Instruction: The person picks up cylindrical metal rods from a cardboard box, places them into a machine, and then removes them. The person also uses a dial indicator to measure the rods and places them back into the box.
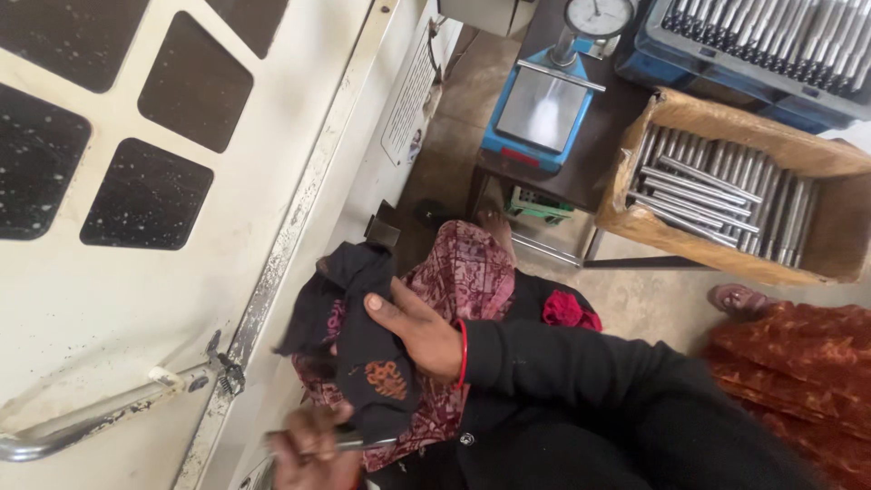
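A: L to R, quick. Far left there's the cream-painted metal machine door with dark square windows [136,136], chipped along its frame, w/ a bent steel bar handle [82,426] low down.

B: And the hands?

A: Bottom centre, one hand [313,449] is closed round a thin shiny steel rod [349,444], blurred. Reckon it's the left hand, but can't tell for sure. The other hand [422,336], red bangle at the wrist, is clamped on a crumpled black cloth with an orange patch [372,363], thumb on top. Cloth sits over the lap, just above the rod.

B: Risks?

A: Rod's slim, prob. smooth; the grip looks light, so it could slip out and drop to the floor. Loose cloth folds hang near the door frame & the handle bracket, so they could snag there.

B: Further right?

A: Blue-bodied bench gauge with a round dial and flat steel plate [544,104] on a small dark table. Then an open cardboard box of grey steel rods [726,195], overhanging the table edge. Knock it & I'd guess the lot tips. Blue plastic crate of more rods [771,41] behind. A second person's foot [739,298] is right under that box.
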